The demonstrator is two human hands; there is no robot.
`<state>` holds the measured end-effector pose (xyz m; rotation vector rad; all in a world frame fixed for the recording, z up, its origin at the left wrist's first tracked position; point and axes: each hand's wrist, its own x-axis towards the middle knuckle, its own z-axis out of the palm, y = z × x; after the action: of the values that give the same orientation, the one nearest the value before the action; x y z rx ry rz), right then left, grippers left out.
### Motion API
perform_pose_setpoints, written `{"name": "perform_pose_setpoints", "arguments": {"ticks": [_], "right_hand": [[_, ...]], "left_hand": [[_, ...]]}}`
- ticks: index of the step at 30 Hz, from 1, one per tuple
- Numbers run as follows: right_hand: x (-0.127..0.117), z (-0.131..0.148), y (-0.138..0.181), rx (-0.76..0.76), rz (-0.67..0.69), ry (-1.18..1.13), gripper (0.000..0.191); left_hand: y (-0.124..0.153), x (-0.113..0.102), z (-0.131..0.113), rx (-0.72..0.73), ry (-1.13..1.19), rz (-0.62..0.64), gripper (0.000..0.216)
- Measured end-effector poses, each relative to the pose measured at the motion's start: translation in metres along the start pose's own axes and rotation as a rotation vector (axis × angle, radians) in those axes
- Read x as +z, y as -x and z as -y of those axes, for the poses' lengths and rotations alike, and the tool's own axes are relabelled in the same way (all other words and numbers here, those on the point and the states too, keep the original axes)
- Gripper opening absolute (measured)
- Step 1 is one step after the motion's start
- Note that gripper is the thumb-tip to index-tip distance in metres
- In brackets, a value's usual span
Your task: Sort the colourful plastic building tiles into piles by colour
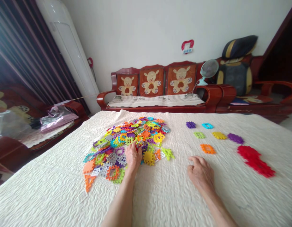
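My left hand (pixel 134 155) reaches into the near side of a heap of interlocking plastic building pieces (pixel 127 132) in many colours. Its fingers are bent down among the pieces, and whatever they grip is hidden. Beside it lie a yellow square piece (pixel 149 158) and a green piece (pixel 168 153). My right hand (pixel 200 171) rests at the cloth to the right of the heap, fingers loosely curled and thumb apart, with nothing visible in it. Beyond that hand is an orange square frame piece (pixel 207 149).
Sorted pieces lie on the right: purple (pixel 190 125), blue (pixel 207 125), green (pixel 199 135), yellow (pixel 219 135), another purple (pixel 235 138) and red stacks (pixel 256 160). A quilted cream cloth (pixel 164 195) covers the table. Behind stand a wooden sofa (pixel 155 108) and a fan (pixel 209 68).
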<state>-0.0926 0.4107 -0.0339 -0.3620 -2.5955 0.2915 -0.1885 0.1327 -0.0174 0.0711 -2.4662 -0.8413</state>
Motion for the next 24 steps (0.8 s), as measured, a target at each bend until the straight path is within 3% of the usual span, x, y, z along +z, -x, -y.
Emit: {"name": "perform_pose_setpoints", "arguments": {"ticks": [7, 16, 24], "right_hand": [[-0.003, 0.002, -0.001, 0.029, 0.058, 0.007, 0.031], [-0.002, 0.002, -0.001, 0.018, 0.038, 0.018, 0.031], [-0.003, 0.003, 0.000, 0.023, 0.039, 0.032, 0.031]], "left_hand": [[-0.003, -0.004, -0.002, -0.034, 0.098, 0.085, 0.023], [-0.010, -0.004, 0.006, -0.230, 0.337, -0.064, 0.028], [-0.015, 0.002, 0.011, -0.293, 0.597, -0.148, 0.041]]}}
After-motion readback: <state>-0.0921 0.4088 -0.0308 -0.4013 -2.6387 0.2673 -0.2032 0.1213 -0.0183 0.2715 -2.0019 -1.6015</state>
